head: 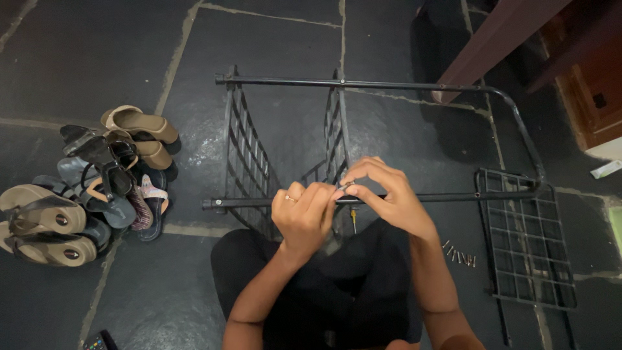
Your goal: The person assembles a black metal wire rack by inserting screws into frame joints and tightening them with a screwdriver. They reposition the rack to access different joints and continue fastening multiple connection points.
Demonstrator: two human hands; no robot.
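Down on the dark stone floor point(129, 58), a black metal rack frame point(363, 84) lies on its side. Both hands meet at its near bar point(453, 195): the left hand point(303, 217) is clenched around a screwdriver point(354, 219), the right hand point(387, 193) pinches something small there. Loose screws point(460, 255) lie right; sandals point(97, 181) left.

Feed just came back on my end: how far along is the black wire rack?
Done: two wire shelves stand between the frame bars. In hand: both hands, left hand and right hand, pinch a small fastener at the near bar. Left: one loose shelf panel and spare screws on the floor.
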